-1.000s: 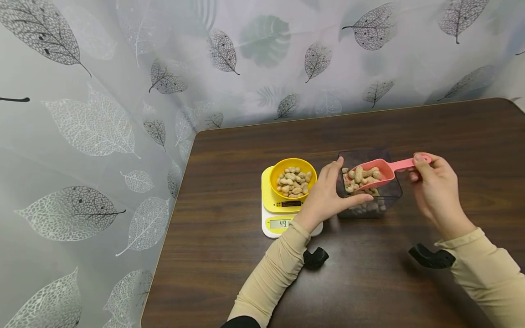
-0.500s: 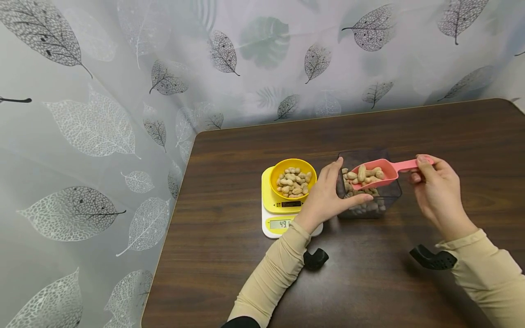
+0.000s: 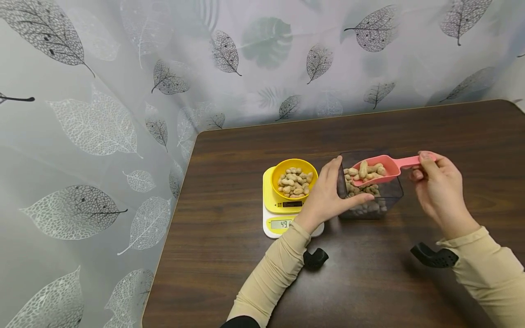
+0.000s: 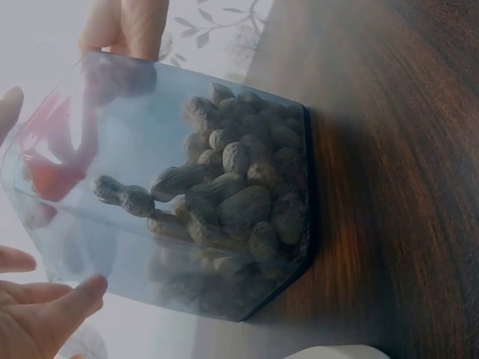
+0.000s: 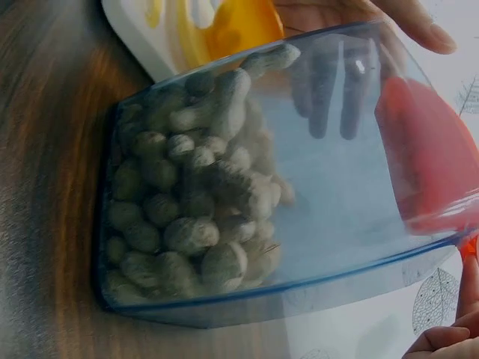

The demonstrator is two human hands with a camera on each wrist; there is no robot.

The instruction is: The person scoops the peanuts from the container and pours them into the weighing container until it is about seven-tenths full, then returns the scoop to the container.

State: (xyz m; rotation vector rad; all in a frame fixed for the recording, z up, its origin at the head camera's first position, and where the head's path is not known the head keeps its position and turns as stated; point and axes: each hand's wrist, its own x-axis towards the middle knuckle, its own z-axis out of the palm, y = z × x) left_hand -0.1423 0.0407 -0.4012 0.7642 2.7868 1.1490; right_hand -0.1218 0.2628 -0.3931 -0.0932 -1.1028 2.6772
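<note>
My right hand [image 3: 440, 191] pinches the handle of a pink scoop [image 3: 392, 169] loaded with several peanuts [image 3: 363, 168]. The scoop is tilted, its front end low over the mouth of a clear, dark-tinted square container [image 5: 329, 224]. Peanuts [image 4: 232, 194] fill the container's lower part. My left hand [image 3: 324, 196] spans the container's left side, straight fingers against the wall and the thumb stretched along the front rim. In the right wrist view those fingers show through the wall, and so does the scoop [image 5: 426, 157].
Left of the container, a yellow-and-white kitchen scale [image 3: 270, 207] carries a yellow bowl [image 3: 275, 175] of peanuts. Its display [image 3: 280, 224] reads 49 and a partly hidden digit. Everything stands on a dark wooden table [image 3: 213, 218], with a leaf-patterned curtain [image 3: 266, 41] behind.
The scoop with its peanuts has risen slightly and moved a little right, more clear of the peanuts below. My left hand, the container and the scale have stayed in place.
</note>
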